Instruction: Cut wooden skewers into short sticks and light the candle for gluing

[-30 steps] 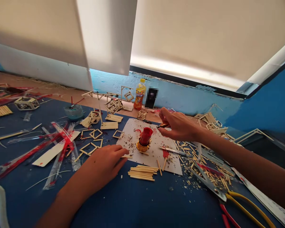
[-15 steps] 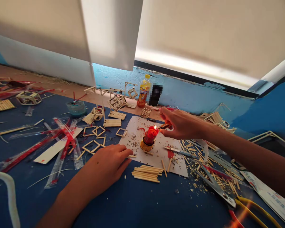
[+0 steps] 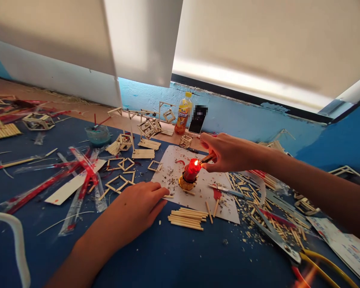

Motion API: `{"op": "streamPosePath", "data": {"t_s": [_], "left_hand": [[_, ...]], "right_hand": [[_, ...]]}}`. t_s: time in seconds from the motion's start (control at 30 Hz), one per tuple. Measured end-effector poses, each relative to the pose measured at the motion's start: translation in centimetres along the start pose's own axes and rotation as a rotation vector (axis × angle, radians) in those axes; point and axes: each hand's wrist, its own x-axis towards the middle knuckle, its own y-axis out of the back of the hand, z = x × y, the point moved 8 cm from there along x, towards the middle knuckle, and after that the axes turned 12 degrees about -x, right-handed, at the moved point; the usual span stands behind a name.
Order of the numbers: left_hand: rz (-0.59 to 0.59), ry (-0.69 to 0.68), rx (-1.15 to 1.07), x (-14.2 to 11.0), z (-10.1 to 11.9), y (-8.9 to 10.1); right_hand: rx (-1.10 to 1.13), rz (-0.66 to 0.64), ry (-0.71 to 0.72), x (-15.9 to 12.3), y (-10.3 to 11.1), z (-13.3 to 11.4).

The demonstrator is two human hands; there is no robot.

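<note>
A red candle [image 3: 192, 171] burns in a gold holder [image 3: 187, 184] on a white paper sheet [image 3: 204, 206]. My right hand [image 3: 228, 151] comes in from the right, thumb and fingers closed on a slim brownish tool [image 3: 208, 158], whose exact kind I cannot make out. Its tip lies at the flame. To the left of the candle, my left hand [image 3: 141, 202] rests low over the table, fingers together, with the end of a short wooden stick [image 3: 168, 196] poking out from the fingertips. In front of the sheet lies a row of cut wooden sticks [image 3: 186, 219].
Scissors [image 3: 283, 246] and a craft knife [image 3: 228, 191] lie right among stick offcuts. Stick frames [image 3: 120, 182] and red plastic wrappers [image 3: 84, 172] spread left, near a glass bowl [image 3: 97, 136]. A drink bottle [image 3: 183, 114] and a phone [image 3: 198, 120] stand at the wall.
The view has shifted slightly. My right hand still holds the tool at the candle flame, tilted a little differently; my left hand stays in place with the stick.
</note>
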Motion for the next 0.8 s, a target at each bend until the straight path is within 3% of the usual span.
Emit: {"op": "streamPosePath", "data": {"t_s": [0.4,0.8], "left_hand": [[0.008,-0.005,0.000,-0.02,-0.06,-0.10],[0.019,-0.013,0.006,-0.26,-0.11,0.00]], "right_hand": [[-0.043,-0.103,-0.028,0.76,0.46,0.36],[-0.053,-0.105,-0.024,0.71,0.43,0.52]]}}
